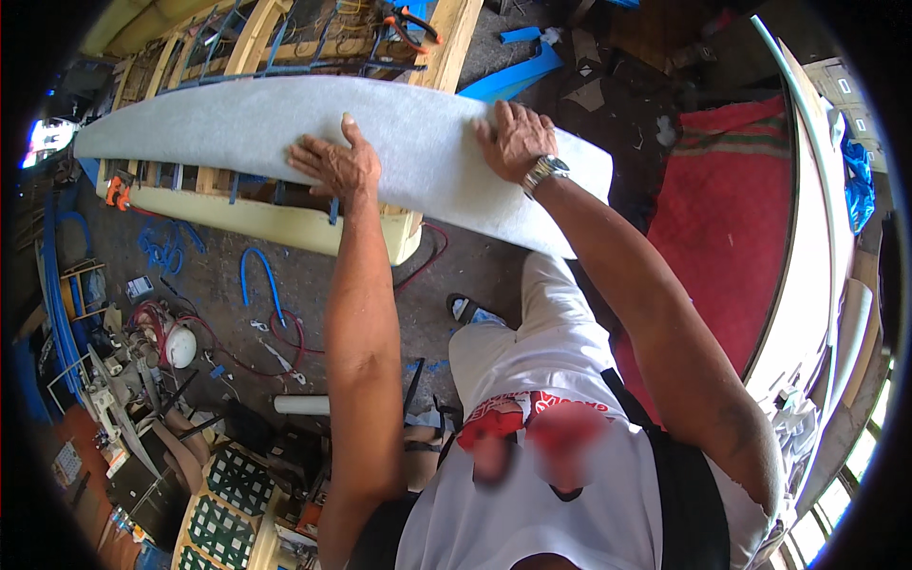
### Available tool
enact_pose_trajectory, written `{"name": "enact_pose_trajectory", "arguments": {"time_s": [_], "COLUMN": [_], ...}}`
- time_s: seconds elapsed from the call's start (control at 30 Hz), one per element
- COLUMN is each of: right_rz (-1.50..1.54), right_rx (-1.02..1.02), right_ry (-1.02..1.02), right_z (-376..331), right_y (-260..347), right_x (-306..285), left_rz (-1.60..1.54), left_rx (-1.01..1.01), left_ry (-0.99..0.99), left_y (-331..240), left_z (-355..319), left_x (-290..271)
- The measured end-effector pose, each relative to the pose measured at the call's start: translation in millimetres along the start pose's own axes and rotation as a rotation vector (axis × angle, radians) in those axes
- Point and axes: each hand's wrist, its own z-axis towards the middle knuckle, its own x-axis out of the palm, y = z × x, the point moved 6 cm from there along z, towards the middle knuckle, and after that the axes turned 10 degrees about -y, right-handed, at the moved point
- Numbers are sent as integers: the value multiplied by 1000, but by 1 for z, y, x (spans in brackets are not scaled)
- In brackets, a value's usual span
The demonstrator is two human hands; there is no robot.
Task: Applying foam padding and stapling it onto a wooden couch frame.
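A long, light grey-white padding sheet (pixel 437 152) with a curved outline lies across a wooden frame (pixel 252 38) wound with blue webbing straps. My left hand (pixel 340 166) rests on the sheet near its lower edge, thumb raised and fingers spread to the left. Further right, my right hand (pixel 520 141) lies on the same sheet with its fingers stretched toward the far edge. A wristwatch (pixel 546 174) circles that wrist. The sheet's right end overhangs the frame, close to my legs. Neither hand holds a tool.
Orange-handled pliers (pixel 408 27) sit on the frame's far end. An orange tool (pixel 120 192) is at its left side. A red hose (pixel 285 328) and blue strap pieces (pixel 261 271) lie on the floor. A red cloth (pixel 722 218) covers a surface at right.
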Motion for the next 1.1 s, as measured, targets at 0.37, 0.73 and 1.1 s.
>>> {"name": "enact_pose_trajectory", "arguments": {"time_s": [0.37,0.73,1.1], "right_rz": [796,841,622], "right_rx": [-62,-533,-712], "right_ry": [1080,889,512], "right_z": [-16,60,106], "right_y": [-190,-38,78], "right_x": [-27,34,47], "left_rz": [-73,-289,-293], "left_rx": [181,192,7], "left_ry": [-138,-140,-305], "left_y": [9,15,18], "left_z": [-6,-14,-19], "left_x": [4,4,4]}}
